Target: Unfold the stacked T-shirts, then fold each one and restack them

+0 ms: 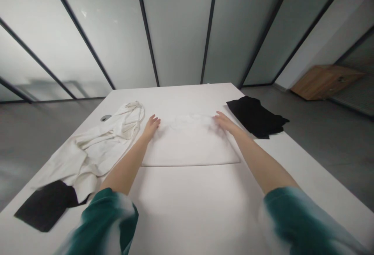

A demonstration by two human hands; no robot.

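White table [187, 208]: left hand [151, 125] and right hand [223, 121] press flat, fingers spread, on white cloth [189, 146].

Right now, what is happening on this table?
A person in green sleeves has both hands flat on a white garment spread in the middle of the white table. The left hand presses its far left corner and the right hand its far right corner. A rumpled cream garment lies to the left, partly over a black cloth. A black garment sits at the right edge.
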